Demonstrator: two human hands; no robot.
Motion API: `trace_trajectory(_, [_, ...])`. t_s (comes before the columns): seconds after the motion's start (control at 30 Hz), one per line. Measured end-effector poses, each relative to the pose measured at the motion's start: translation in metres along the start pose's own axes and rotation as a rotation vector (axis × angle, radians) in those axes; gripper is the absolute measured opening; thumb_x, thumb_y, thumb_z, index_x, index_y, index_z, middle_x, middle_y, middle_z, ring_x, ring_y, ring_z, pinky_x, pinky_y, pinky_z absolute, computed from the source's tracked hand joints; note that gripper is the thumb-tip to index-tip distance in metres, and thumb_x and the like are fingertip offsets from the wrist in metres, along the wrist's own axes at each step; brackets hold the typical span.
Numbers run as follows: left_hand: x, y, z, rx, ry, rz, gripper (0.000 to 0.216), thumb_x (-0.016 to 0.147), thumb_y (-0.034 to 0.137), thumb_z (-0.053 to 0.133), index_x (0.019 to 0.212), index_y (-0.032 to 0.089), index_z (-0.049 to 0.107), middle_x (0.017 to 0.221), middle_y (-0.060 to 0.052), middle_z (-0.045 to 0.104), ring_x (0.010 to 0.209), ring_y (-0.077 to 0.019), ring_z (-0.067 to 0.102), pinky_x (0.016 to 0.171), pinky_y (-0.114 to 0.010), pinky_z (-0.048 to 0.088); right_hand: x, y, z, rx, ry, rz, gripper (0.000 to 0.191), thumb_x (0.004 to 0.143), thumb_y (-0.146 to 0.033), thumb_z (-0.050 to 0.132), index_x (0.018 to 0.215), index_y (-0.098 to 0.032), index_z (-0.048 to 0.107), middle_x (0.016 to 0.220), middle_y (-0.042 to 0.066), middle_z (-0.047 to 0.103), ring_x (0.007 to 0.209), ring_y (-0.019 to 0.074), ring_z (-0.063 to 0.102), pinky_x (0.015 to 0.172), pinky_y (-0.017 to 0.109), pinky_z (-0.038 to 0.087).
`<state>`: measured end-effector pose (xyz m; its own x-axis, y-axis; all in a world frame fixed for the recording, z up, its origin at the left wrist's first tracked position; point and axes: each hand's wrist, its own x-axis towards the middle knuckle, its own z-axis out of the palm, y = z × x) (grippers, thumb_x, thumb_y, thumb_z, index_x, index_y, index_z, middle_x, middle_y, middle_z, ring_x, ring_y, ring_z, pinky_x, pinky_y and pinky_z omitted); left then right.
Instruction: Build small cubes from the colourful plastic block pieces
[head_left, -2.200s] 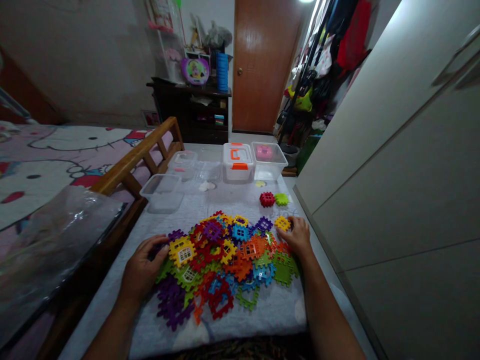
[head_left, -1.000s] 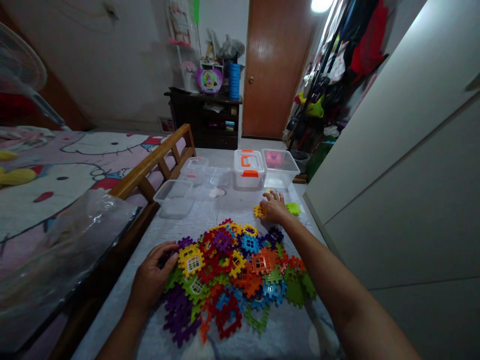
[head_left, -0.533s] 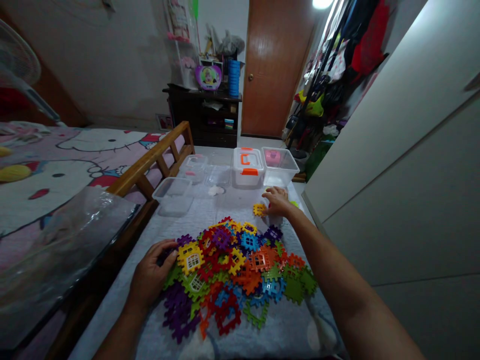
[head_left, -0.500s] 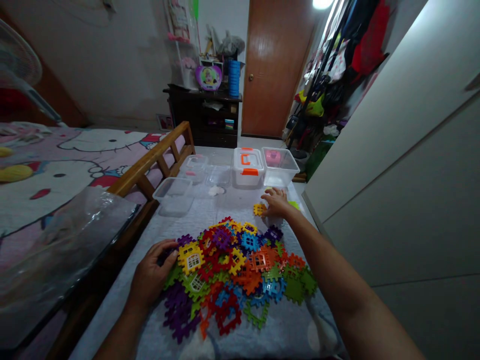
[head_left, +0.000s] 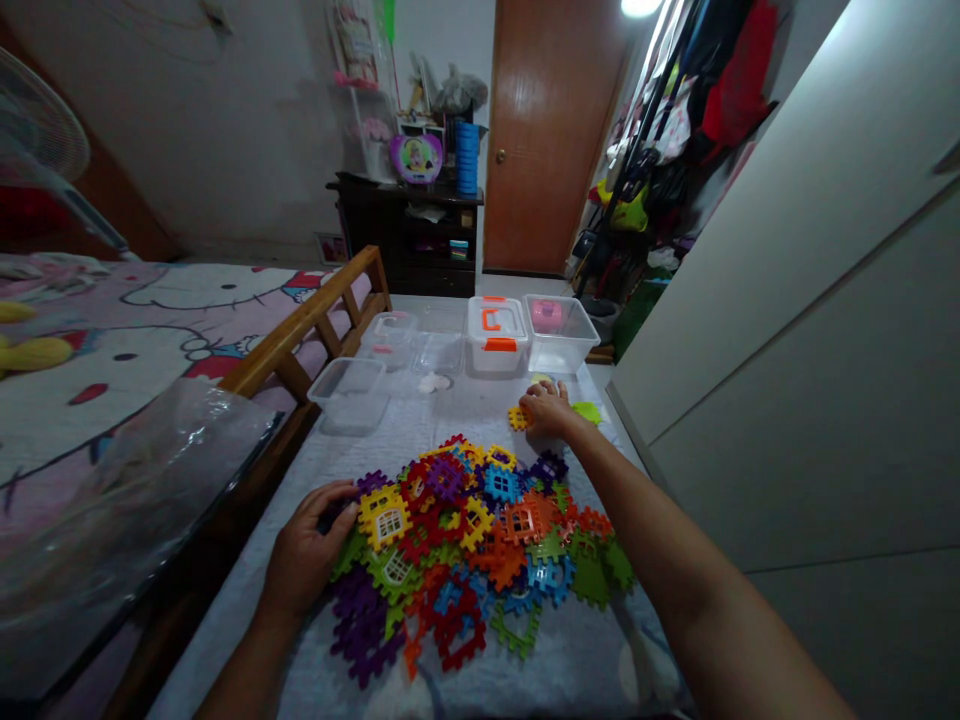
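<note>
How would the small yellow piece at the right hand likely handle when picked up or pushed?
The yellow piece is probably light, being small with cut-out openings. Its toothed edge looks crisp, suggesting stiffness, though the right hand hides part. Those notches would probably resist rolling.

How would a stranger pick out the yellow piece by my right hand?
On the cloth, find the colourful pile; your right hand is beyond it. The yellow piece is just left of that hand. Unlike the pile's yellow ones, it lies apart; the green piece is on the hand's other side.
</note>
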<state>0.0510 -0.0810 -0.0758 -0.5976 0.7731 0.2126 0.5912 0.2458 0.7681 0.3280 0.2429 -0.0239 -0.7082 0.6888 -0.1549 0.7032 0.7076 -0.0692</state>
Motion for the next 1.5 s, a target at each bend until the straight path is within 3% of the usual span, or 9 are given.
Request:
trace_trajectory(0.33, [0.001,0.000,0.000,0.000,0.008,0.002,0.038,0.079,0.055,0.059,0.094,0.022,0.072,0.113,-0.008,0.070,0.109,-0.0281,0.065,0.103,-0.043,0.050,0.002,0.000,0.004,-0.012,-0.010,0.025,0.050,0.067,-0.028,0.073,0.117,-0.025,0.070,0.136,0.014,0.054,0.135,0.0419,0.032,0.115,0.066,0.009])
trace_trajectory(0.43, [0.001,0.000,0.000,-0.011,0.006,-0.001,0.038,0.079,0.054,0.058,0.095,0.022,0.071,0.114,-0.008,0.070,0.110,-0.0280,0.065,0.104,-0.044,0.050,-0.001,0.001,-0.001,0.007,0.017,0.040,0.061,0.066,-0.030,0.077,0.126,-0.026,0.065,0.139,0.013,0.053,0.136,0.0402,0.032,0.115,0.064,0.012])
trace_trajectory(0.57, [0.001,0.001,0.001,-0.016,0.004,-0.013,0.038,0.079,0.053,0.058,0.095,0.022,0.072,0.114,-0.008,0.069,0.111,-0.0283,0.064,0.105,-0.044,0.049,-0.017,0.008,-0.015,0.097,0.170,0.096,0.071,0.071,-0.032,0.076,0.139,-0.023,0.055,0.144,0.014,0.051,0.136,0.0358,0.037,0.114,0.056,0.023])
trace_trajectory(0.77, [0.001,0.002,-0.001,-0.003,-0.007,-0.015,0.039,0.078,0.055,0.058,0.095,0.022,0.071,0.113,-0.008,0.070,0.110,-0.0285,0.064,0.104,-0.045,0.049,-0.077,0.018,-0.010,0.430,0.480,0.146,0.042,0.082,-0.025,0.063,0.124,-0.017,0.064,0.125,0.014,0.063,0.117,0.0271,0.057,0.101,0.042,0.044])
trace_trajectory(0.93, [0.001,0.003,0.000,-0.003,-0.003,-0.001,0.037,0.079,0.053,0.058,0.094,0.022,0.071,0.112,-0.008,0.070,0.109,-0.0278,0.065,0.105,-0.044,0.049,-0.126,0.003,0.024,0.686,0.382,0.195,0.032,0.084,-0.025,0.059,0.114,-0.017,0.067,0.106,0.009,0.070,0.095,0.0216,0.065,0.087,0.036,0.051])
trace_trajectory(1.07, [0.001,0.005,-0.001,0.001,0.001,0.005,0.037,0.079,0.052,0.058,0.095,0.022,0.071,0.112,-0.008,0.069,0.109,-0.0276,0.065,0.104,-0.043,0.049,-0.142,-0.011,0.043,0.719,0.337,0.211,0.030,0.087,-0.027,0.057,0.114,-0.019,0.067,0.111,0.009,0.070,0.103,0.0226,0.064,0.091,0.037,0.050])
trace_trajectory(1.23, [0.001,0.007,-0.001,0.005,0.014,0.019,0.036,0.080,0.052,0.058,0.095,0.021,0.070,0.117,-0.009,0.068,0.113,-0.0278,0.064,0.104,-0.042,0.049,-0.140,-0.023,0.045,0.553,0.314,0.228,0.030,0.084,-0.024,0.061,0.112,-0.017,0.070,0.114,0.011,0.068,0.109,0.0236,0.060,0.098,0.035,0.043])
trace_trajectory(1.4, [0.001,0.006,0.000,-0.004,0.015,0.032,0.035,0.080,0.051,0.058,0.095,0.021,0.070,0.116,-0.008,0.068,0.113,-0.0273,0.063,0.104,-0.042,0.049,-0.132,-0.042,0.039,0.336,0.234,0.389,0.021,0.083,-0.038,0.066,0.089,-0.019,0.074,0.106,0.012,0.066,0.104,0.0279,0.056,0.090,0.036,0.040])
trace_trajectory(1.5, [0.001,0.006,0.000,-0.001,0.011,0.031,0.035,0.081,0.051,0.058,0.096,0.021,0.070,0.115,-0.008,0.069,0.113,-0.0268,0.064,0.105,-0.041,0.048,-0.131,-0.050,0.038,0.308,0.226,0.436,0.021,0.081,-0.040,0.068,0.086,-0.020,0.072,0.104,0.011,0.065,0.102,0.0284,0.055,0.085,0.035,0.039])
